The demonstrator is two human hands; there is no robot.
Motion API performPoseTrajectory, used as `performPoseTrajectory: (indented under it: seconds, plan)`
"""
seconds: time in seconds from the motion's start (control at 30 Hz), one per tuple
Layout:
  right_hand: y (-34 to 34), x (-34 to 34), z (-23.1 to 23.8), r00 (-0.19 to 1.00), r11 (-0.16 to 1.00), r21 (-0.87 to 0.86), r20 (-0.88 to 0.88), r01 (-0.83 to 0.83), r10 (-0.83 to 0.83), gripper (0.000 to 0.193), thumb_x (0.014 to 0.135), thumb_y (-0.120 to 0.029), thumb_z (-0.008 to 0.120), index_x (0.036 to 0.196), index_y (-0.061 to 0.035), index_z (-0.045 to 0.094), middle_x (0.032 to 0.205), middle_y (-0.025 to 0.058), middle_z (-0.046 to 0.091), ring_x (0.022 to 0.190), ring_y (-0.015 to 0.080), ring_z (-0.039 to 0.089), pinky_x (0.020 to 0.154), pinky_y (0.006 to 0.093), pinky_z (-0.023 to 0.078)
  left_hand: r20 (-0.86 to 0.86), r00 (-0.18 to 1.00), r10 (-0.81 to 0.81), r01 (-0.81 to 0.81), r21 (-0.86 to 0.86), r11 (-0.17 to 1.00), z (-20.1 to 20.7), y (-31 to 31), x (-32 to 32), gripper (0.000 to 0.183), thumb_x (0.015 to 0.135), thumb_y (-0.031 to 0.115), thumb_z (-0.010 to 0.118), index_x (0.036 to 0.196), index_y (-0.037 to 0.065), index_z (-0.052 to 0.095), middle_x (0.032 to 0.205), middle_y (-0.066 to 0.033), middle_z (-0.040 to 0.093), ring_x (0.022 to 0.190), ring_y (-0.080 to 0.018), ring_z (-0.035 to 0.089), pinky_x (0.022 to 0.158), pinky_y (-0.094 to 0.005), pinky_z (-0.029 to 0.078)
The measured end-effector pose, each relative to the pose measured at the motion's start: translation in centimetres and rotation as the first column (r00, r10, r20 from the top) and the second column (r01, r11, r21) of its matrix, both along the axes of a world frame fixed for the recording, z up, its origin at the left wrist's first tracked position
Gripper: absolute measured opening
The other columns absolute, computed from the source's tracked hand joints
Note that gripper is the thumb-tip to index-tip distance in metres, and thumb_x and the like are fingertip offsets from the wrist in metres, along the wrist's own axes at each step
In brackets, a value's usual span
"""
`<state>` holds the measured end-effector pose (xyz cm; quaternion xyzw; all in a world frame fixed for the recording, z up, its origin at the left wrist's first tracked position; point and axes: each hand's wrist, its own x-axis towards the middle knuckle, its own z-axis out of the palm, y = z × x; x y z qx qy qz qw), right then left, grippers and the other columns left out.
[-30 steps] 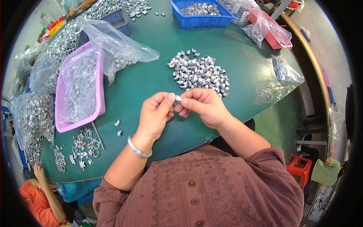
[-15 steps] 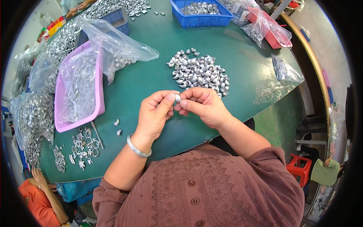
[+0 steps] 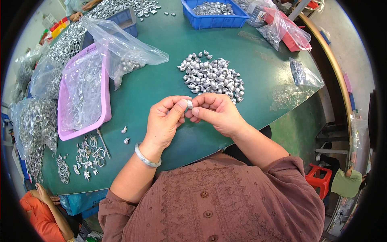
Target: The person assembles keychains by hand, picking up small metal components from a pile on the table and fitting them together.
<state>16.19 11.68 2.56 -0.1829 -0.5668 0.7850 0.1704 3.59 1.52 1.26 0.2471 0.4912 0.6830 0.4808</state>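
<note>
Between the fingertips of both hands is a small curved silver metal piece [image 3: 189, 104], with fine ridges on the side facing up. My left hand [image 3: 166, 121] pinches it between thumb and forefinger. From the other side, the thumb and fingers of my right hand [image 3: 219, 115] close on its edge. Just beyond my hands lies a heap of similar silver crescent-shaped pieces [image 3: 213, 76] on the green table [image 3: 161, 84]. Two loose crescent pieces [image 3: 123, 130] rest left of my left hand.
At left stand a pink basket [image 3: 105, 101] lined with clear plastic and bags of metal rings [image 3: 38, 125]. Loose ring-like parts [image 3: 90, 155] lie nearer. Blue bin [image 3: 217, 22] and red bin [image 3: 292, 38] sit at the far side. A co-worker in orange [image 3: 44, 213] is lower left.
The piece has turned slightly in my fingertips, so its ridged side now shows. Both hands stay in nearly the same place. The co-worker's hand at lower left has shifted a little.
</note>
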Motion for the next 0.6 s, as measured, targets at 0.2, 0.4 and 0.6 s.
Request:
performPoseTrajectory:
  seconds: [0.2, 0.4, 0.6]
  plan:
    - [-0.1, 0.1, -0.2, 1.000, 1.000, -0.010, 0.005, 0.008, -0.008, 0.013, 0.080, -0.008, 0.058, 0.090, 0.0004, 0.058, 0.080, 0.0049, 0.062, 0.070, 0.0086, 0.056, 0.066, 0.0222, 0.046, -0.010, 1.000, -0.006, 0.006, 0.005, 1.000, 0.1, 0.0, 0.1, 0.017, 0.083, 0.019, 0.058, 0.090, 0.004, 0.061, 0.071, 0.0016, 0.057, 0.057, -0.0018, 0.046, 0.050, -0.0136, 0.036]
    - [0.3, 0.0, -0.5, 1.000, 0.999, -0.045, 0.024, 0.012, -0.011, 0.012, 0.081, -0.010, 0.058, 0.088, 0.0003, 0.058, 0.078, 0.0056, 0.062, 0.068, 0.0092, 0.056, 0.064, 0.0220, 0.046, -0.003, 1.000, 0.018, -0.018, -0.050, 0.999, 0.1, 0.3, 0.4, 0.016, 0.085, 0.018, 0.054, 0.091, 0.004, 0.061, 0.068, 0.0026, 0.054, 0.055, -0.0031, 0.044, 0.047, -0.0144, 0.033]
    - [6.3, -2.0, 0.0, 0.976, 0.997, -0.046, 0.211, 0.066, -0.055, 0.009, 0.080, -0.010, 0.056, 0.078, -0.0011, 0.056, 0.071, 0.0079, 0.061, 0.056, 0.0119, 0.055, 0.053, 0.0244, 0.047, 0.331, 0.943, -0.043, 0.107, -0.180, 0.978, -0.1, 0.3, -0.5, 0.025, 0.087, 0.020, 0.050, 0.103, 0.001, 0.053, 0.064, 0.0000, 0.048, 0.054, -0.0078, 0.044, 0.043, -0.0165, 0.033]
